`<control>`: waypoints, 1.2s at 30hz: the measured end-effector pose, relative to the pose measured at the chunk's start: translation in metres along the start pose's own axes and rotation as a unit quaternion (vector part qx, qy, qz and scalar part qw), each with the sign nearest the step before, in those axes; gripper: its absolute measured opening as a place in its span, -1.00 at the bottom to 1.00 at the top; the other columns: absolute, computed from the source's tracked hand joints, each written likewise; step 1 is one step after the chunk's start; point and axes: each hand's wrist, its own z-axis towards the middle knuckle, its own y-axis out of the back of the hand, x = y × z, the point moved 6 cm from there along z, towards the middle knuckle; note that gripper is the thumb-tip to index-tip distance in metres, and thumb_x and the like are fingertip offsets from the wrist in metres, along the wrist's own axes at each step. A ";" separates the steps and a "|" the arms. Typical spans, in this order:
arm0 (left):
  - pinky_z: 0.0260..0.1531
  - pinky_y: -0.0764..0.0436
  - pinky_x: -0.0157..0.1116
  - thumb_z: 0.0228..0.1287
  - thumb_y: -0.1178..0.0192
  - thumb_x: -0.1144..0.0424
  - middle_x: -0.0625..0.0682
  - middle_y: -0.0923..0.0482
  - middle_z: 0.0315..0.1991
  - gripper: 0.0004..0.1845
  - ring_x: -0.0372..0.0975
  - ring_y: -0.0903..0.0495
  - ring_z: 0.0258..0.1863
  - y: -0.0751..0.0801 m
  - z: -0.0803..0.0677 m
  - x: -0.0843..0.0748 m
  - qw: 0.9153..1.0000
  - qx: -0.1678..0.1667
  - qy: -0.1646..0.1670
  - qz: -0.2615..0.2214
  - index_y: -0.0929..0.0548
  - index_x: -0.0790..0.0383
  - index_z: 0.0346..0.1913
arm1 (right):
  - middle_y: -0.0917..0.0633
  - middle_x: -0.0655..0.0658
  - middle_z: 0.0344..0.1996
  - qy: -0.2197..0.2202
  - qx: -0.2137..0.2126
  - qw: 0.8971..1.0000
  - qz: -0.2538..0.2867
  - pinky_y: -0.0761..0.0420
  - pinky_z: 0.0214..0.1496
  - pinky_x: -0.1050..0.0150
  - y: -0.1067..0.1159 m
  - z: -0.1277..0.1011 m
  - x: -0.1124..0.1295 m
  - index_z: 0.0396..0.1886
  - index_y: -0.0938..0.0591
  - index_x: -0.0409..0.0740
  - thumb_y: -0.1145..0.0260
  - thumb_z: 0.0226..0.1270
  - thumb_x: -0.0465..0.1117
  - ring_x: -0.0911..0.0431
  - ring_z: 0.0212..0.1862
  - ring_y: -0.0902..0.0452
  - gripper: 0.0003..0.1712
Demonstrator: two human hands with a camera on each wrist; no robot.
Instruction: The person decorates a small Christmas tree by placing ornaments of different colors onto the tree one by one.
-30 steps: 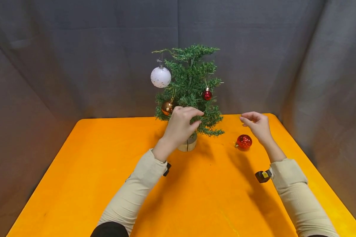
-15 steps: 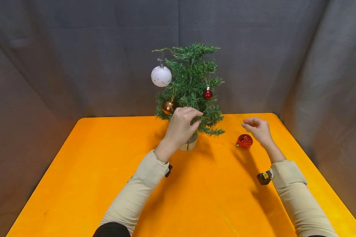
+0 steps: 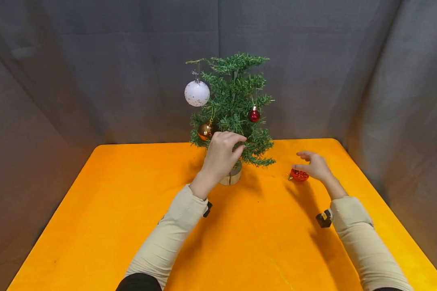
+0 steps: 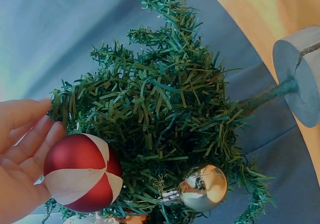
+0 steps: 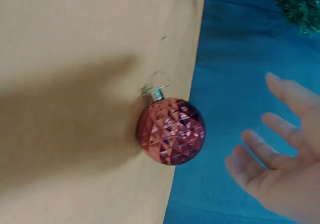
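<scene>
Writing: none legible on any bauble or on tree base. One small tree (image 3: 234, 106) on orange worktop (image 3: 94, 226), four baubles hung: white (image 3: 197, 93), gold (image 3: 205, 130), dark red (image 3: 254, 115), red-and-white (image 4: 82, 173). Fifth, faceted red bauble (image 3: 298, 175), lies on worktop right of tree. Left hand (image 3: 222, 155) pinches lower branch. Right hand (image 3: 314, 165) hovers over faceted bauble, fingers relaxed, grasping nothing. Grey curtain (image 3: 94, 72) behind.
</scene>
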 end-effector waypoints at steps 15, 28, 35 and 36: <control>-0.12 -0.40 -0.22 0.05 -0.25 0.43 0.07 -0.64 -0.32 -0.87 -0.16 -0.57 -0.31 0.001 -0.001 0.002 1.000 -0.013 0.004 -0.008 -0.69 0.32 -0.28 | -0.25 -0.57 0.08 -0.038 0.059 0.997 0.015 -0.34 0.05 -0.12 -0.014 0.002 -0.036 0.17 -0.22 -0.53 -0.33 0.10 -0.24 -0.39 0.04 -0.23 -0.26; -0.13 -0.40 -0.23 0.06 -0.24 0.44 0.08 -0.64 -0.33 -0.87 -0.15 -0.58 -0.33 0.000 -0.001 0.002 1.000 -0.011 0.002 -0.013 -0.69 0.32 -0.29 | -0.20 -0.53 0.15 -0.093 0.077 0.978 0.170 -0.18 0.18 -0.11 -0.022 -0.004 -0.067 0.28 -0.02 -0.51 -0.28 0.17 -0.17 -0.33 0.14 -0.15 -0.12; -0.12 -0.40 -0.23 0.06 -0.24 0.44 0.08 -0.64 -0.33 -0.87 -0.15 -0.57 -0.32 -0.001 -0.001 0.003 1.000 -0.009 0.005 -0.015 -0.69 0.32 -0.29 | -0.13 -0.54 0.17 -0.120 0.081 0.968 0.203 -0.14 0.20 -0.09 -0.031 -0.004 -0.081 0.28 0.02 -0.53 -0.28 0.18 -0.16 -0.32 0.17 -0.09 -0.10; -0.12 -0.40 -0.23 0.07 -0.24 0.44 0.08 -0.64 -0.32 -0.87 -0.15 -0.57 -0.32 -0.001 -0.001 0.003 1.000 -0.008 0.006 -0.014 -0.69 0.32 -0.29 | -0.13 -0.55 0.18 -0.123 0.082 0.968 0.201 -0.14 0.21 -0.09 -0.032 -0.004 -0.083 0.28 0.02 -0.53 -0.28 0.18 -0.15 -0.32 0.17 -0.08 -0.09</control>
